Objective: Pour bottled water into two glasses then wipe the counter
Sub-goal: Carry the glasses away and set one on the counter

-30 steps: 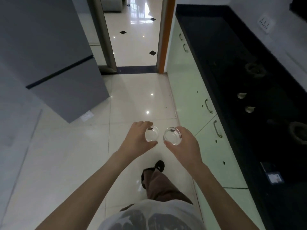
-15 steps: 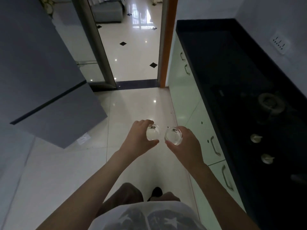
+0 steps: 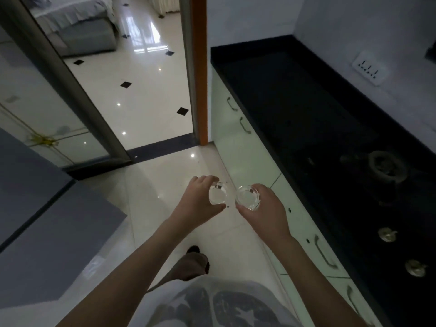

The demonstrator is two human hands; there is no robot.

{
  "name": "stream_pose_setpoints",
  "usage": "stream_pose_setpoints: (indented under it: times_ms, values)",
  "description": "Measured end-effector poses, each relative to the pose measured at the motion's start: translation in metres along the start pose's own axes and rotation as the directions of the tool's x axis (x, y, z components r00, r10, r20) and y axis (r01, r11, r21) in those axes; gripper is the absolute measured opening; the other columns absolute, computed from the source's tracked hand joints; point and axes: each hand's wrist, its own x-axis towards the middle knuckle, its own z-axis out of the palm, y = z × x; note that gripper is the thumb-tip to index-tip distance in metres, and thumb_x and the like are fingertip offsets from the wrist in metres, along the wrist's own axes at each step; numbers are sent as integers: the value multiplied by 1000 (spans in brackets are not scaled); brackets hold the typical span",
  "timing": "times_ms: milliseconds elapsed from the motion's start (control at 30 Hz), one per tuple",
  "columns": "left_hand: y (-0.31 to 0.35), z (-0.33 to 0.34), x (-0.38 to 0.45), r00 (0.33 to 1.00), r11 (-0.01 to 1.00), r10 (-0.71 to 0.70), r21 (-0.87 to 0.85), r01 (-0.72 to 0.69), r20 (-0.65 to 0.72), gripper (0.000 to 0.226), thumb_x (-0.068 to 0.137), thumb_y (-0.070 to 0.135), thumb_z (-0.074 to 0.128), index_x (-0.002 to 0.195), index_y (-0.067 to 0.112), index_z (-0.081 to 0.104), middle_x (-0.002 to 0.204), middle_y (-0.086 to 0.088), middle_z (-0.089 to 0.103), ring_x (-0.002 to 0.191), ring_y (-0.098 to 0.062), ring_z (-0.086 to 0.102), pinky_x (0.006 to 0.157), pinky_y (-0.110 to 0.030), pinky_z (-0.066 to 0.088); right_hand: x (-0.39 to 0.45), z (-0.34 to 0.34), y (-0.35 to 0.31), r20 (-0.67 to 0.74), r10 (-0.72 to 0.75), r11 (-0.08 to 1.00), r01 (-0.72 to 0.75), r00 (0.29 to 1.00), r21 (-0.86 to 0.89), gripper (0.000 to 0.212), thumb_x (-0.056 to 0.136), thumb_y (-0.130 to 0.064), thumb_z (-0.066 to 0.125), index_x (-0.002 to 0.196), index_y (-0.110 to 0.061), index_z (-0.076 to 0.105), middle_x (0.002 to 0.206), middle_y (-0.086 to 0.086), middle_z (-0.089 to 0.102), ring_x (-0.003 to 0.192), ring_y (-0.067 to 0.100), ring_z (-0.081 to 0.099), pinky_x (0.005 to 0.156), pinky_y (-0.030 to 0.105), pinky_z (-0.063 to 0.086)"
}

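I carry two clear glasses side by side over the floor, seen from above with their mouths up. My left hand grips the left glass. My right hand grips the right glass. Both look empty. The black counter runs along my right, a short way from the right hand. No water bottle and no cloth are in view.
A gas hob with a burner and knobs sits on the counter's near part. Pale green cabinet fronts with handles lie below it. A grey fridge stands at left. A doorway opens ahead; a wall socket is at right.
I have walked forward along the counter: the hob and doorway have drawn nearer and the counter's far end has come into view. Both hands still hold the glasses the same way.
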Motion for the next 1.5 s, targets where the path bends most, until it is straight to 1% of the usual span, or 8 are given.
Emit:
stream_pose_setpoints:
  times_ms: [167, 267, 367, 867, 1000, 1100, 1300, 1500]
  values:
    - [-22, -41, 87, 991, 993, 118, 22, -120, 68, 67, 68, 34, 83, 125, 18, 53, 121, 1, 58, 112, -20, 46, 86, -21, 32, 62, 13, -32, -136, 94, 995, -90, 986, 31, 54, 74, -36, 79, 120, -17, 59, 108, -1, 62, 96, 16, 58, 80, 27, 43]
    - [-29, -55, 131, 981, 985, 166, 29, -170, 100, 68, 69, 34, 83, 127, 17, 52, 125, 0, 57, 117, -20, 46, 91, -22, 33, 96, 17, -44, -188, 137, 991, -134, 973, 30, 47, 75, -38, 77, 114, -19, 60, 103, -2, 62, 93, 16, 59, 81, 32, 50]
    - [-35, -57, 168, 973, 980, 196, 11, -199, 126, 67, 69, 34, 82, 127, 16, 53, 124, 0, 57, 117, -20, 46, 91, -22, 32, 125, 19, -50, -208, 204, 979, -202, 957, 32, 47, 75, -41, 75, 113, -19, 59, 103, -2, 62, 93, 16, 60, 82, 39, 52]
    - [-39, -39, 387, 923, 955, 274, 36, -293, 269, 64, 72, 33, 80, 127, 17, 52, 124, 1, 56, 114, -18, 45, 87, -21, 29, 322, 9, -20, -241, 309, 951, -307, 920, 46, 36, 76, -31, 76, 104, -16, 61, 98, -1, 60, 88, 18, 58, 78, 38, 51]
    - [-22, -43, 446, 901, 922, 373, 17, -386, 221, 39, 73, 23, 78, 107, 12, 62, 104, -2, 64, 97, -20, 55, 82, -24, 31, 372, -9, -19, -280, 329, 943, -327, 902, 55, 21, 78, -32, 71, 89, -22, 57, 87, -5, 57, 78, 14, 56, 70, 41, 53]
    - [-14, -41, 485, 881, 904, 404, 39, -425, 247, 26, 77, 24, 72, 97, 12, 60, 90, 1, 61, 87, -18, 55, 87, -30, 38, 403, -18, -19, -309, 315, 947, -321, 897, 35, 23, 79, -31, 73, 88, -17, 57, 86, -3, 58, 76, 15, 56, 68, 41, 52]
    - [-15, -30, 548, 830, 858, 486, 32, -513, 274, 31, 73, 21, 76, 97, 9, 60, 91, -2, 62, 86, -18, 56, 88, -31, 39, 454, -21, -18, -313, 370, 924, -382, 874, 27, 29, 78, -31, 74, 100, -18, 60, 96, -3, 61, 86, 15, 58, 75, 39, 53]
    - [-31, -18, 616, 751, 803, 570, -28, -596, 333, 34, 68, 16, 78, 96, 5, 60, 86, -5, 63, 81, -21, 58, 85, -34, 41, 505, -2, -17, -377, 464, 878, -472, 802, 79, 35, 73, -29, 78, 102, -19, 60, 97, -5, 61, 86, 13, 59, 77, 38, 54]
